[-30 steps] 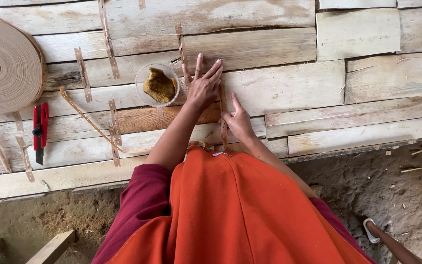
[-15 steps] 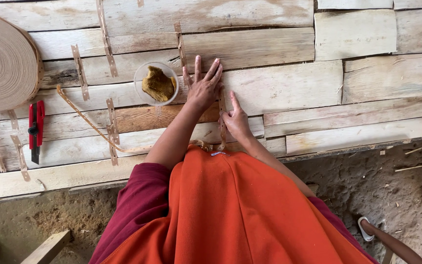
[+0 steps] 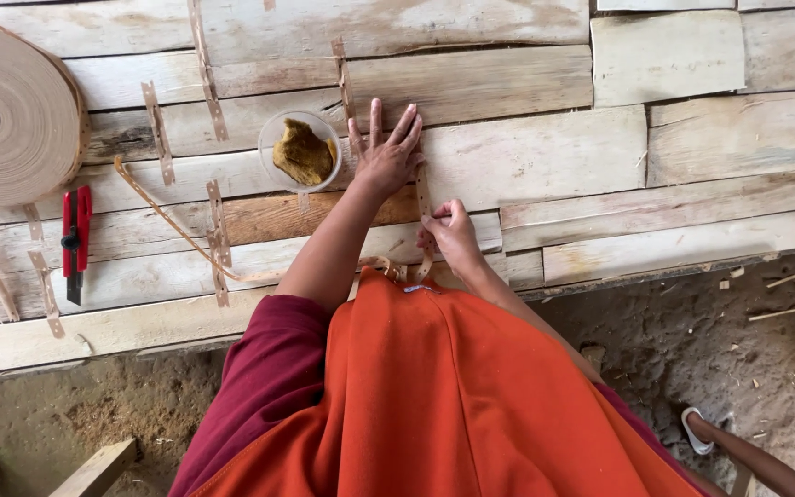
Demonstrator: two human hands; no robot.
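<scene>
Left hand: the left hand (image 3: 386, 156) lies flat, fingers spread wide, palm down on the wooden planks (image 3: 526, 166) of the table; its grip closes on nothing.
Right hand: the right hand (image 3: 453, 235) has its grip pinched together on the tape strip (image 3: 424, 198), thumb and fingertips meeting on the strip near the table's front edge.
Tape strip: a thin brown strip running across the planks from under the left hand's fingers down to the right hand, then curling over the table edge toward the orange garment (image 3: 453, 396).
Bowl: a clear round bowl (image 3: 301, 152) with a yellow-brown lump in it, just left of the left hand.
Tape roll: a big brown roll (image 3: 11, 115) at the far left, well apart from both hands.
Cutter: a red cutter (image 3: 75, 241) below the roll.
Other strips: short taped pieces (image 3: 217, 241) cross the plank joints on the left.
</scene>
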